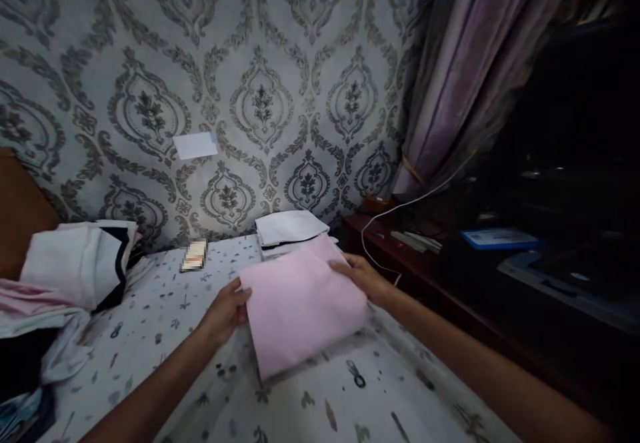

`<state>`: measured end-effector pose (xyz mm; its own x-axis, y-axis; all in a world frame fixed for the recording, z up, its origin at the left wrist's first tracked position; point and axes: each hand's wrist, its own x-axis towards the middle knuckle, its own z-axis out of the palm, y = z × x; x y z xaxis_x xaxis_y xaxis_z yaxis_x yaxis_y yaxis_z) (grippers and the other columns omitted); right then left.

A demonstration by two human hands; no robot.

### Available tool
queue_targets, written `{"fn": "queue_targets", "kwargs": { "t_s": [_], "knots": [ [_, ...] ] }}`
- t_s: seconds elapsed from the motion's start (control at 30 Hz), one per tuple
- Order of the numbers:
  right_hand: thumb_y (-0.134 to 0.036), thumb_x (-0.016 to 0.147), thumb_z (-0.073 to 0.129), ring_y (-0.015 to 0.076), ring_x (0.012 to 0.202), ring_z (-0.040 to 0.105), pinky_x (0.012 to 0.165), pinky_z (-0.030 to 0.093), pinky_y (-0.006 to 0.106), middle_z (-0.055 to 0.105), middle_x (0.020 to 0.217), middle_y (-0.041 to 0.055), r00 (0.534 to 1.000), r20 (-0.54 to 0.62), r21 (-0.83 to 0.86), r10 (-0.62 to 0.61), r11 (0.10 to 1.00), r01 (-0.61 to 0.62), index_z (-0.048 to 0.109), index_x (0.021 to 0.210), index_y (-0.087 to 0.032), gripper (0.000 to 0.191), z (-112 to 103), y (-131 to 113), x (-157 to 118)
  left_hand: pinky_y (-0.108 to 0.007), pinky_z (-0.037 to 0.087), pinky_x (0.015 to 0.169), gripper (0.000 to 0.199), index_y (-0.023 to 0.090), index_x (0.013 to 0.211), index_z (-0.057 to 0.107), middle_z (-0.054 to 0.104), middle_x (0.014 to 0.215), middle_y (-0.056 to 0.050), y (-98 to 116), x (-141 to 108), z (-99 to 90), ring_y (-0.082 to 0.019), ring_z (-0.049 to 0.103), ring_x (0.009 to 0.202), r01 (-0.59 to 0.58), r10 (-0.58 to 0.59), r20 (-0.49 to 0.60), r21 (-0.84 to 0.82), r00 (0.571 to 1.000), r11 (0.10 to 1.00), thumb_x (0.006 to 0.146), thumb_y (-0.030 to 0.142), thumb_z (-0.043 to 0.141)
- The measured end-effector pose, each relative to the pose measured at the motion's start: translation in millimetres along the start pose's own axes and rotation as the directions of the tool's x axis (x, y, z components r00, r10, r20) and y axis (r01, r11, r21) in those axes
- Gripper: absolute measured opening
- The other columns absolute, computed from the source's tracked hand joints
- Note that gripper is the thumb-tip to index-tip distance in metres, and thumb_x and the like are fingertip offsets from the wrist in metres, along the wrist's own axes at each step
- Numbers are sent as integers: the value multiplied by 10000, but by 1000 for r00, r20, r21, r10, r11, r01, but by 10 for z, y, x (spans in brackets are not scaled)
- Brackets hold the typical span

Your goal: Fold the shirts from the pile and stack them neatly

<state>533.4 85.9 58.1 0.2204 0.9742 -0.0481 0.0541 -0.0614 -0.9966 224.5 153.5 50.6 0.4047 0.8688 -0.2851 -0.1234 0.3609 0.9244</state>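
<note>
A pink cloth (305, 309), folded into a flat rectangle, is held up slightly above the patterned bed sheet (165, 363). At its left edge my left hand (230, 309) pinches it, thumb on top and fingers underneath. My right hand (363, 276) grips its upper right edge the same way. Just behind the pink cloth lies a small stack of folded white cloth (290, 227), partly hidden by it. What garment the pink cloth is, I cannot tell.
A loose pile of white, black and pink clothes (75, 263) lies at the left. Near the wall rests a blurred phone-sized item (194, 256). On the right stands a dark red cabinet (360, 229) with a white cable (367, 239) hanging over it. A purple curtain (460, 63) hangs behind.
</note>
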Motion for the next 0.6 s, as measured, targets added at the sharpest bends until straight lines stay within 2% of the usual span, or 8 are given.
{"fn": "queue_targets", "kwargs": {
  "t_s": [0.1, 0.17, 0.23, 0.3, 0.37, 0.43, 0.5, 0.6],
  "knots": [
    [-575, 562, 828, 185, 618, 633, 544, 482, 285, 726, 797, 49, 992, -100, -21, -81, 997, 79, 693, 921, -179, 551, -264, -196, 561, -269, 561, 577, 351, 165, 1034, 656, 745, 867, -67, 422, 536, 198, -168, 688, 644, -126, 126, 12, 21, 992, 992, 701, 190, 764],
    [-539, 591, 818, 187, 637, 640, 565, 492, 287, 738, 827, 65, 983, -137, -67, -124, 991, 116, 696, 921, -168, 511, -416, -354, 991, -251, 551, 578, 312, 165, 1001, 663, 742, 849, -55, 720, 949, 341, -151, 674, 631, -190, 191, -35, 36, 981, 981, 703, 160, 753],
    [-490, 653, 791, 178, 651, 641, 585, 497, 279, 742, 843, 67, 975, -173, -104, -137, 987, 120, 692, 944, -162, 450, -531, -482, 1438, -235, 543, 585, 283, 169, 986, 662, 740, 841, -40, 968, 1378, 465, -131, 659, 619, -214, 216, -73, 40, 974, 976, 715, 129, 733],
    [-423, 714, 756, 167, 668, 641, 612, 505, 271, 745, 864, 65, 969, -209, -137, -128, 985, 101, 687, 987, -158, 387, -603, -533, 1872, -234, 544, 597, 272, 167, 992, 661, 736, 834, -35, 1115, 1794, 549, -123, 652, 615, -219, 222, -102, 45, 970, 975, 732, 109, 714],
    [-366, 751, 725, 163, 683, 641, 630, 508, 267, 746, 867, 61, 965, -238, -187, -111, 980, 67, 690, 1006, -152, 334, -631, -478, 2259, -244, 549, 617, 277, 166, 1029, 656, 728, 837, -38, 1127, 2168, 586, -130, 660, 643, -209, 215, -142, 60, 966, 976, 762, 108, 701],
    [-323, 756, 714, 167, 695, 640, 636, 504, 264, 743, 833, 46, 962, -258, -256, -90, 966, 21, 707, 977, -154, 278, -625, -324, 2564, -266, 559, 649, 270, 162, 1080, 645, 718, 882, -51, 1014, 2478, 576, -151, 675, 710, -170, 184, -201, 83, 962, 982, 814, 134, 686],
    [-279, 735, 721, 176, 722, 640, 657, 500, 264, 735, 788, 24, 960, -270, -336, -72, 942, -24, 728, 919, -165, 216, -607, -111, 2772, -318, 575, 719, 267, 154, 1141, 626, 696, 1007, -72, 825, 2716, 530, -177, 680, 828, -113, 136, -261, 102, 956, 988, 884, 217, 662],
    [-240, 734, 703, 184, 800, 646, 719, 498, 263, 731, 794, 3, 959, -274, -435, -65, 898, -64, 746, 904, -174, 188, -610, 173, 2927, -422, 570, 849, 356, 158, 1236, 589, 627, 1212, -99, 568, 2955, 429, -218, 646, 1014, -58, 89, -308, 109, 947, 992, 939, 352, 617]
  ]
}}
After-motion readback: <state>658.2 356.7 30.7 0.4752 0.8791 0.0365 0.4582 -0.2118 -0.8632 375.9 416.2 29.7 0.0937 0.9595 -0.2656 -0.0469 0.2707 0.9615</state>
